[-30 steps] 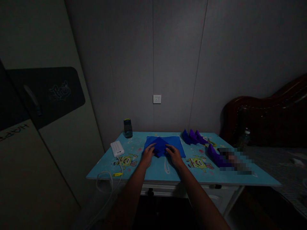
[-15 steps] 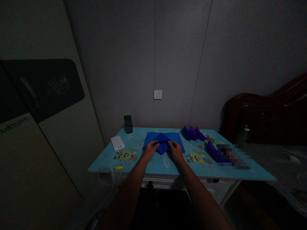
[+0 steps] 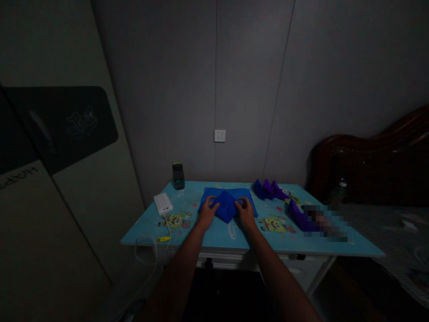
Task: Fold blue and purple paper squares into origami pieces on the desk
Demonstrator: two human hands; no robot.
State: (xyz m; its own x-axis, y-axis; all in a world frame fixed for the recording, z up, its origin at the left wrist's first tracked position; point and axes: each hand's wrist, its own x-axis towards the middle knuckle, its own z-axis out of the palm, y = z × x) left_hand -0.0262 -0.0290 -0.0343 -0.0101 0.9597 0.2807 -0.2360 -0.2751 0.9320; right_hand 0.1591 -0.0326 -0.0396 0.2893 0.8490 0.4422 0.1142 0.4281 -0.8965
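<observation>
A folded blue paper (image 3: 226, 206), diamond-shaped with a crease across its middle, is between my hands. My left hand (image 3: 208, 212) pinches its left corner between thumb and fingers. At the opposite corner, my right hand (image 3: 246, 212) grips the paper the same way. Underneath and behind it, a flat blue sheet (image 3: 246, 193) lies on the table. Several folded paper boats (image 3: 268, 189), blue and purple, stand in a row at the back right. A larger purple folded paper piece (image 3: 296, 216) lies nearer, on the right.
A light blue cartoon-print cover (image 3: 197, 237) spans the table. On the left are a water bottle (image 3: 178, 176) and a white power bank (image 3: 163, 203) with its cable (image 3: 156, 250) hanging over the front edge. Scissors (image 3: 294, 198) lie near the boats. A wall socket (image 3: 220, 135) is above.
The folded paper's middle, earlier bent open as a dark gap, now lies flatter as a diamond. Both hands stay at its corners. The whole view has shifted slightly.
</observation>
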